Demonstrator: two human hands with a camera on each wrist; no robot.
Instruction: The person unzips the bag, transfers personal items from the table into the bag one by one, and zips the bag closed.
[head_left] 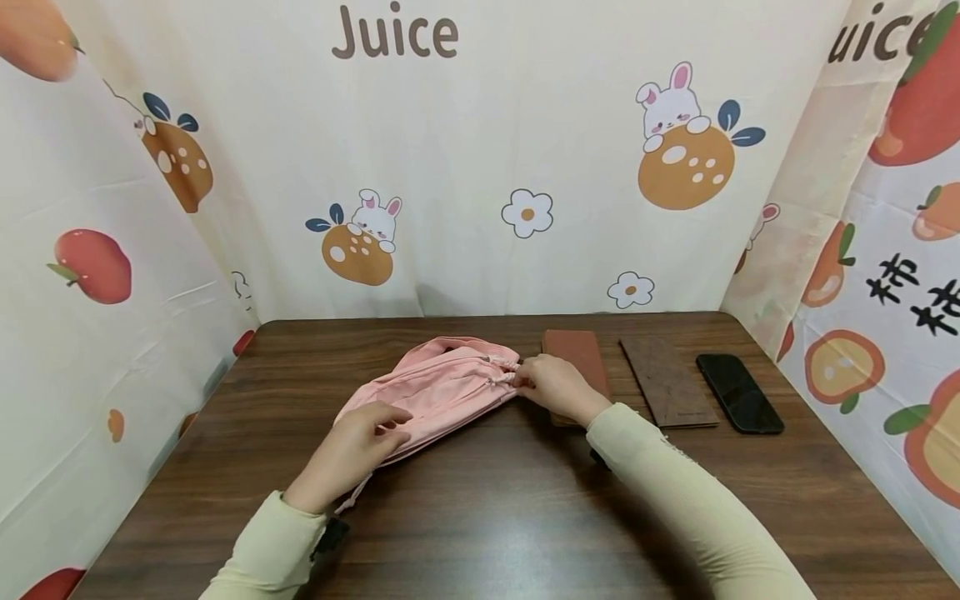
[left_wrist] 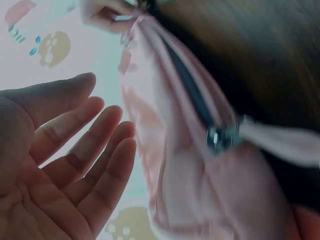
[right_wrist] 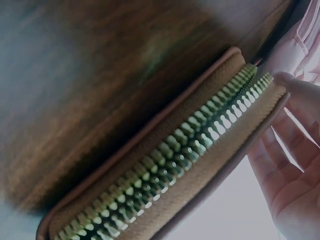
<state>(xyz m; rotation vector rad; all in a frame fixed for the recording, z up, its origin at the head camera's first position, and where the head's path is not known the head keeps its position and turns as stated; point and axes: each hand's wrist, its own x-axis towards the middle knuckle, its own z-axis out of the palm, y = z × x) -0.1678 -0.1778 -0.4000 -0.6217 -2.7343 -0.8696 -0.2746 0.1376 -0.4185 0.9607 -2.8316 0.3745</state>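
Observation:
A pink fabric bag [head_left: 446,385] with zippers and cord pulls lies at a slant on the dark wooden table. At its right end my right hand [head_left: 558,387] pinches the bag beside the cord pulls. My left hand [head_left: 367,437] hovers by the bag's lower left side, fingers loosely bent and holding nothing. The left wrist view shows a dark zipper [left_wrist: 187,82] running along the bag's edge, with a metal slider near a pink cord. Under my right forearm, partly hidden, lies a reddish-brown wallet [head_left: 577,354]; the right wrist view shows its metal zipper teeth [right_wrist: 170,170] up close.
Right of the wallet lies a flat dark brown leather-like piece [head_left: 667,383], then a black phone [head_left: 738,393] near the table's right edge. A printed curtain [head_left: 465,150] closes off the back and both sides of the table [head_left: 480,533].

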